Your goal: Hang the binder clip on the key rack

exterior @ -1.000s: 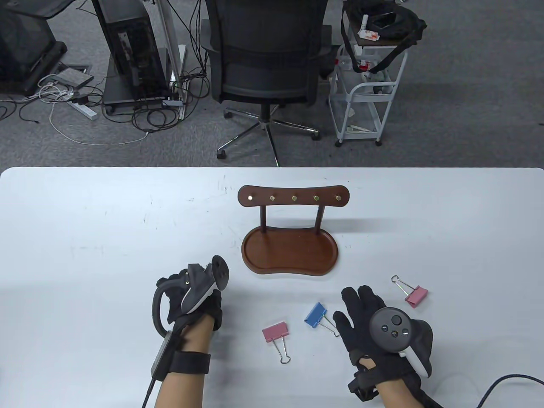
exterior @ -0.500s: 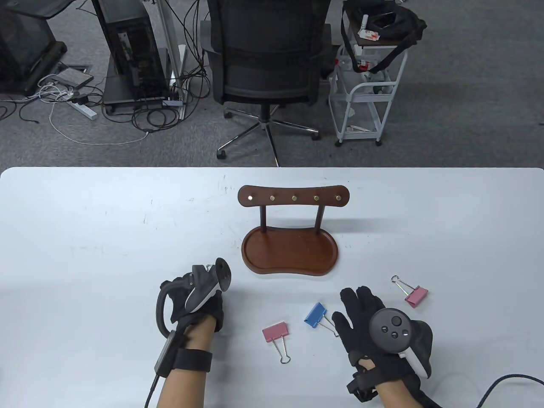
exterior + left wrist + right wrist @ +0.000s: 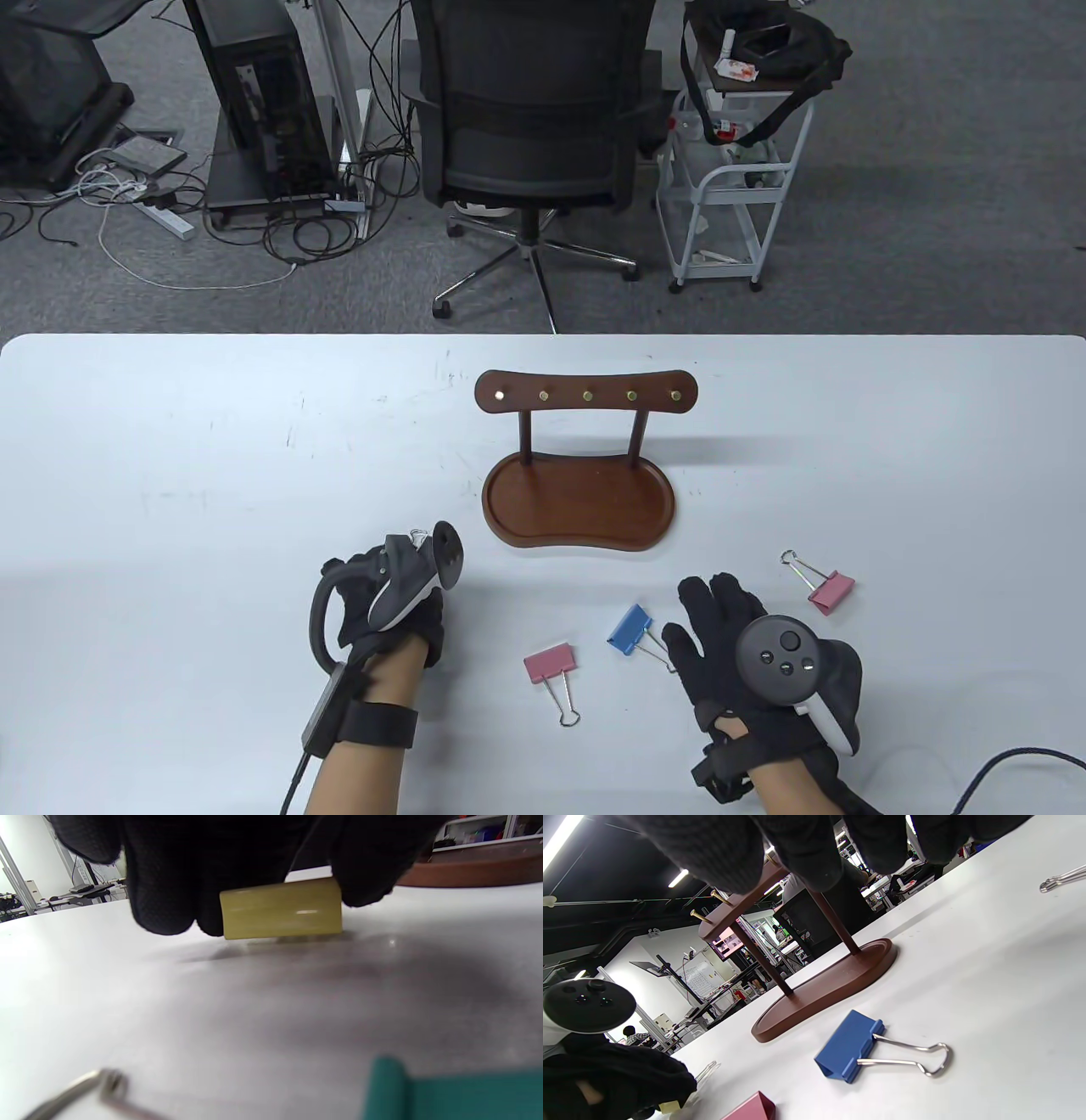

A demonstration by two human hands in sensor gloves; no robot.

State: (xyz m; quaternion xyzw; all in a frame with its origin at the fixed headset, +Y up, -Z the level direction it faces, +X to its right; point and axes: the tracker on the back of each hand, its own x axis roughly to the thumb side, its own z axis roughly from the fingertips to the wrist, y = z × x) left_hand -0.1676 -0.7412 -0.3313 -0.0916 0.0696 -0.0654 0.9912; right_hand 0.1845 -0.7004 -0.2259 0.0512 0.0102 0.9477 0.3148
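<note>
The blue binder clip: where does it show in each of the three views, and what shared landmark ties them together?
Table view: blue binder clip lies lower centre, just left of the right hand.
Left wrist view: not clearly in it; a teal blur sits bottom right, but I cannot tell what it is.
Right wrist view: lower centre, wire handles pointing right.
Shared landmark: the wooden key rack.

I see my black-gloved left hand [image 3: 386, 598] low over the table with fingers [image 3: 169, 878] curled, pinching a small yellow binder clip [image 3: 281, 909], my black-gloved right hand [image 3: 747, 654] flat, palm down, fingers [image 3: 704, 598] spread.
</note>
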